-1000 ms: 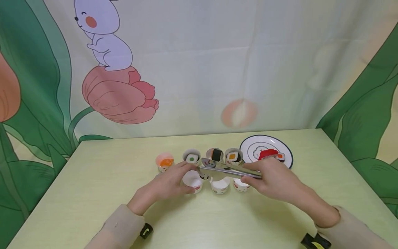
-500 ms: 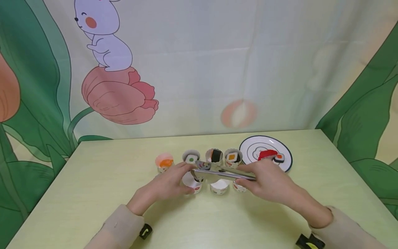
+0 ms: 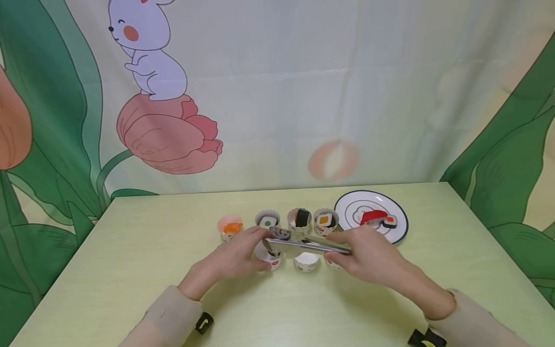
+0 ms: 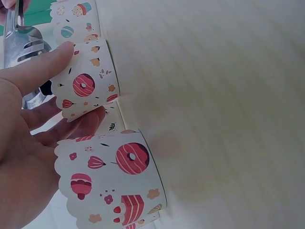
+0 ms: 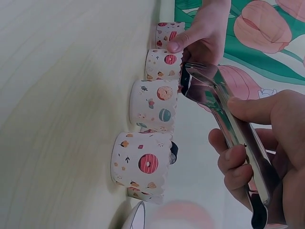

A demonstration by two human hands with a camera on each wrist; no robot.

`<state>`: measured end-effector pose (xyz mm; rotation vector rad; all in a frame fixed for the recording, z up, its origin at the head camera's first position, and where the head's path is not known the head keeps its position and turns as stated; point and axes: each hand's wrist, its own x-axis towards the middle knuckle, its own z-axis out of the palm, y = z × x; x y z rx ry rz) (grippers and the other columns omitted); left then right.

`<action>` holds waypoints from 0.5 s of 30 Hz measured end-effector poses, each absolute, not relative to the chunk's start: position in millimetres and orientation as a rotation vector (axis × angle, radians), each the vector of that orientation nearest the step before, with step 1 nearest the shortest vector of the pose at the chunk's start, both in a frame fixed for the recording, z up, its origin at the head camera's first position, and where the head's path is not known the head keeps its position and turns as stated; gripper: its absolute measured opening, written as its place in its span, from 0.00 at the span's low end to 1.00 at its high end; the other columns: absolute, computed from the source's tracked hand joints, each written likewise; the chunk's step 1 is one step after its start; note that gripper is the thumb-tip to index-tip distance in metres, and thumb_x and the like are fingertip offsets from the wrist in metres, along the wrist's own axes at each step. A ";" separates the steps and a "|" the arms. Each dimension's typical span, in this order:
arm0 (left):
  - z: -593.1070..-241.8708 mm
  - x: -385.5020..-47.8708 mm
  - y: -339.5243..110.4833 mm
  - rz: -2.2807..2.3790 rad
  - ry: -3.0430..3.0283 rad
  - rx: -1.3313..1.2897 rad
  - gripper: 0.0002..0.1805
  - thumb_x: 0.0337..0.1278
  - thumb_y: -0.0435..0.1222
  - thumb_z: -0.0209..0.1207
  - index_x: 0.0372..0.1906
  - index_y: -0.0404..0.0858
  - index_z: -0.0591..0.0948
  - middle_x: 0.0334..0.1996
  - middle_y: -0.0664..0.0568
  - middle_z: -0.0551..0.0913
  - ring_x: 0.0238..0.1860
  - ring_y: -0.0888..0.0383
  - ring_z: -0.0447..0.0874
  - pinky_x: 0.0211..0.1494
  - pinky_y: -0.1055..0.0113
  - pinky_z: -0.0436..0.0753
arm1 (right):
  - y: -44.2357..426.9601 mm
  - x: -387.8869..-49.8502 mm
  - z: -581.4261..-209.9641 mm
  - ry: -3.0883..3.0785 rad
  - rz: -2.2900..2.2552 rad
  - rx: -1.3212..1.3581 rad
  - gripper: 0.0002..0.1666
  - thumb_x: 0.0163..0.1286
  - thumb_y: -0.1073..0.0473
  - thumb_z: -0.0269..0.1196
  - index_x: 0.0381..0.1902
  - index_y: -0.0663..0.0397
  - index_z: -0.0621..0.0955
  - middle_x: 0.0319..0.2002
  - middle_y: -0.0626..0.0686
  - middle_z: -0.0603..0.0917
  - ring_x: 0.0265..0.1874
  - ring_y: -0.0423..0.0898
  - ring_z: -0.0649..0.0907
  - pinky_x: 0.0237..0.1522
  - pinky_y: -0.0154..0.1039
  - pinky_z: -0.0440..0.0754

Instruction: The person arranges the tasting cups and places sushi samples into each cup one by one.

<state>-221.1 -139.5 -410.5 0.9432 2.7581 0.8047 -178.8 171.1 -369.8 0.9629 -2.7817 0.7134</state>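
My left hand holds a white paper cup printed with donuts, its thumb and fingers around the wall. My right hand grips metal tongs, which reach left over that cup. A small dark-and-white piece, seemingly a toy sushi roll, is at the tongs' tips, at the cup's mouth; the tips partly hide it. In the back row, several paper cups hold toy sushi: an orange-topped piece, a green-centred roll, a black-banded piece and an orange-centred roll.
To the right of the held cup stand a white paper cup and another cup partly behind the right hand. A blue-rimmed plate at the back right carries a red-topped sushi piece and a small roll. A printed curtain hangs behind the table.
My right hand has moved left and slightly nearer with the tongs, bringing their tips over the held cup. The left hand stays on the cup.
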 end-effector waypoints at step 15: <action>-409.5 -220.6 -139.3 0.824 2.768 0.921 0.31 0.54 0.38 0.76 0.61 0.36 0.76 0.54 0.51 0.79 0.56 0.52 0.77 0.63 0.52 0.76 | 168.5 -181.0 -378.1 -2.760 0.693 0.961 0.19 0.66 0.53 0.73 0.51 0.56 0.89 0.35 0.47 0.89 0.17 0.32 0.71 0.19 0.32 0.68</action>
